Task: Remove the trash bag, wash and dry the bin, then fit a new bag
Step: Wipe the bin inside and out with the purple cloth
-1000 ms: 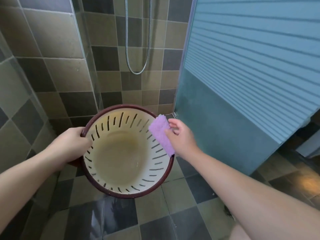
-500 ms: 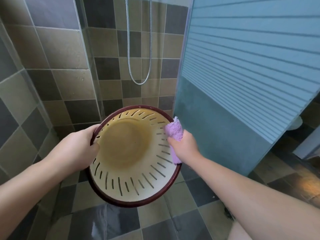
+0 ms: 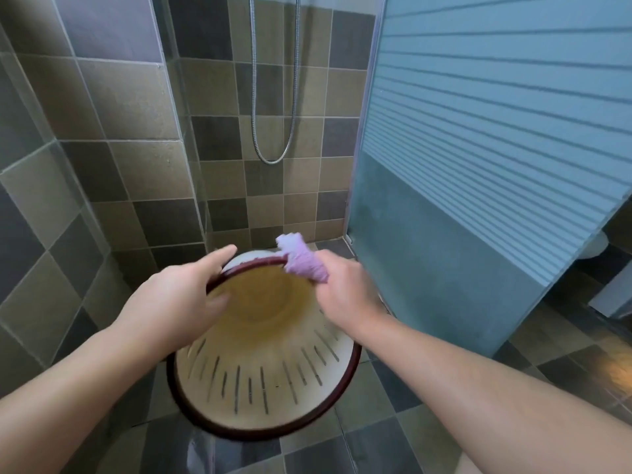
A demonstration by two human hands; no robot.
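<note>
Bin [image 3: 263,367] was held off the tiled floor [image 3: 393,449], open mouth tilted toward the person. Left hand [image 3: 178,299] gripped the far rim, thumb inside. Right hand [image 3: 345,292] pinched a bunched purple cloth [image 3: 302,261] against the rim's far-right edge.

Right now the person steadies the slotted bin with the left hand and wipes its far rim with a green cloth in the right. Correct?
Not quite: the cloth is purple, as the head view shows. The left hand does steady the bin, and the right hand wipes its far rim.

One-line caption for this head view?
Left hand grips slotted cream plastic bin; right hand wipes its dark-red rim with purple cloth.
</note>
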